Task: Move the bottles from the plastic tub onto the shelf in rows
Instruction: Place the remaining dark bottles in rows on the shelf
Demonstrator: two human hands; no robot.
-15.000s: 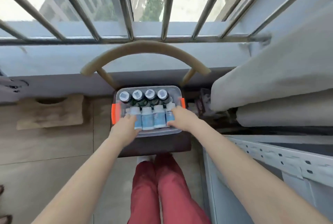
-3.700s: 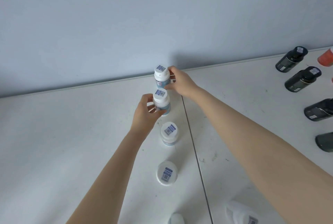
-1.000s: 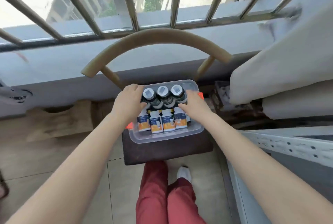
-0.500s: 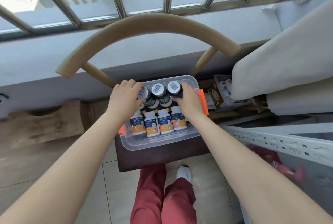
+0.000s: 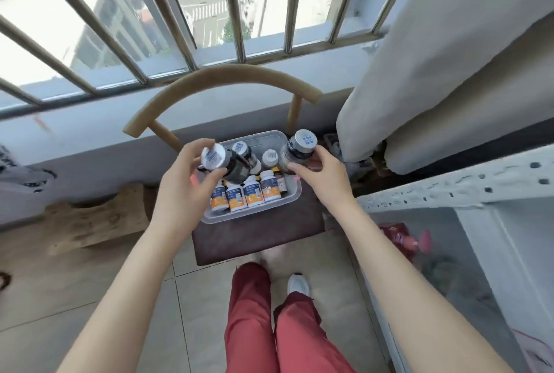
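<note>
A clear plastic tub [image 5: 292, 198] sits on a dark chair seat [image 5: 260, 237] below the window. My left hand [image 5: 186, 180] grips a dark bottle [image 5: 232, 164] with a white cap, tilted and lifted above the tub's left side. My right hand [image 5: 317, 174] holds a second dark bottle [image 5: 296, 152], upright, above the tub's right rim. Two dark bottles [image 5: 250, 153] remain at the tub's back. Several white bottles with orange labels [image 5: 244, 194] stand along its front. The white metal shelf [image 5: 467, 186] is at the right.
The chair's curved wooden backrest [image 5: 221, 88] arcs behind the tub. Window bars [image 5: 239, 13] and a grey sill lie beyond. Grey curtain fabric [image 5: 434, 73] hangs at the right above the shelf. Red items [image 5: 398, 231] lie on a lower shelf. My red trousers and white shoe [image 5: 298, 284] are below.
Half a second ago both hands were down in the tub on the dark bottles. Each hand has now lifted one dark bottle up out of the back row.
</note>
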